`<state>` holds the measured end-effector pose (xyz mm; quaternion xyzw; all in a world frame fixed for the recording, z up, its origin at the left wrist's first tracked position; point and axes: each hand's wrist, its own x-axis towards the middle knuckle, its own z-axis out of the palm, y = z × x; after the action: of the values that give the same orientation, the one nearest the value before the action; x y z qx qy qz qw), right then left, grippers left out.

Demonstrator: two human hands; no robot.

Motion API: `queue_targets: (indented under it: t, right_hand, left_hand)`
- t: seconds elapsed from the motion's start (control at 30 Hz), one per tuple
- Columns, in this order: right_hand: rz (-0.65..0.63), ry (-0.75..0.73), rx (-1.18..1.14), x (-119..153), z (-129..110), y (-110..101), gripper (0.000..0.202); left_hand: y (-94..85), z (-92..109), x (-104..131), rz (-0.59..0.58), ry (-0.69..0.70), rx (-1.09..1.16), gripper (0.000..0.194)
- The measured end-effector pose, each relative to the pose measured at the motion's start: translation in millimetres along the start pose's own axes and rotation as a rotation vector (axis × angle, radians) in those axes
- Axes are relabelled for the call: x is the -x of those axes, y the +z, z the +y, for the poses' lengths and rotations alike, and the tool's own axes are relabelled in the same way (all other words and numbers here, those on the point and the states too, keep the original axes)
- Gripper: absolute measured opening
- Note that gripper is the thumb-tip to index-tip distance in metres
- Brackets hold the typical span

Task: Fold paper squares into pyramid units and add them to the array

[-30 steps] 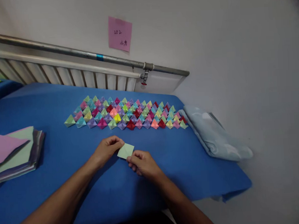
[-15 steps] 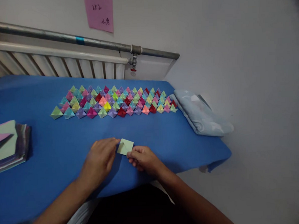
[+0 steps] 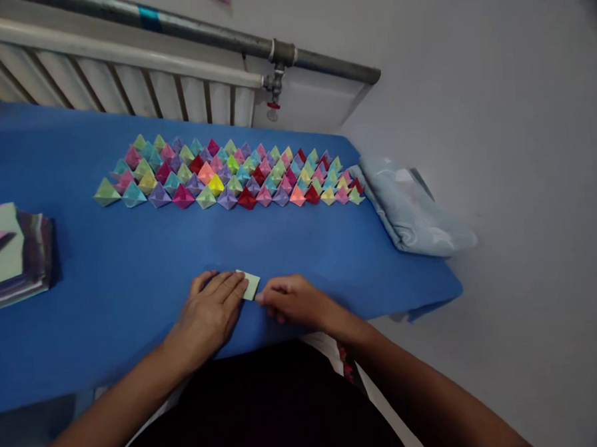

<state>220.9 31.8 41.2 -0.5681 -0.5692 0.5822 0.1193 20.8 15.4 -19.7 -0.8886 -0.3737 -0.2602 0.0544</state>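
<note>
A small pale green square of folded paper [image 3: 252, 285] lies on the blue-covered table close to its front edge. My left hand [image 3: 212, 311] rests flat over the paper's left part, fingers stretched out and together, hiding that side. Beside the paper's lower right corner is my right hand [image 3: 295, 300], its fingers curled closed and a fingertip at the paper's edge. No paper shows between those fingers. Beyond both hands stand rows of small folded paper pieces [image 3: 207, 196] in green, pink, purple, red, yellow and blue.
At the left lies a stack of coloured paper sheets [image 3: 34, 254], a pink one on top. A folded light blue cloth [image 3: 412, 207] sits at the table's right end against the wall. A radiator [image 3: 136, 92] and a metal pipe [image 3: 219, 37] run behind the blue table cover [image 3: 169, 243].
My left hand has come down flat over the paper's left side. My right hand has shifted off the paper to its lower right edge. The camera view has tilted downward.
</note>
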Motion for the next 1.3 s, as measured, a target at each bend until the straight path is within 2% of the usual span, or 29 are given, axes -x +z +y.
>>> queue_targets:
  t: [0.07,0.1,0.17,0.23,0.4,0.57,0.8,1.0,1.3]
  right_hand:
    - [0.254,-0.278,0.175,-1,9,-4,0.015]
    - [0.319,-0.421,0.273,-3,13,-5,0.009]
    - [0.319,-0.657,0.452,-10,20,-7,0.016]
    - [0.249,-0.761,0.578,-16,25,-6,0.026]
    - [0.186,-0.735,0.727,-21,30,1,0.026]
    - [0.182,-0.752,0.732,-22,33,5,0.027]
    - [0.195,-0.755,0.718,-24,33,2,0.022]
    - [0.151,-0.764,0.704,-26,33,-2,0.02]
    - [0.194,-0.76,0.731,-28,34,0,0.02]
  left_hand:
    - [-0.8,0,1,-0.01,-0.009,0.005,0.032]
    - [-1.1,1,2,-0.014,-0.016,0.005,0.032]
    - [-1.3,1,2,-0.022,-0.035,0.003,0.032]
    - [-1.0,1,3,-0.029,-0.045,0.005,0.033]
    - [-2.0,-7,8,-0.04,-0.001,0.038,0.034]
    - [-10.0,-15,9,-0.07,0.046,0.085,0.033]
    - [-21.1,-5,9,-0.01,-0.052,0.069,0.021]
    - [-18.2,-6,11,-0.007,-0.087,0.082,0.02]
    - [-18.5,-5,8,-0.003,-0.14,0.088,0.018]
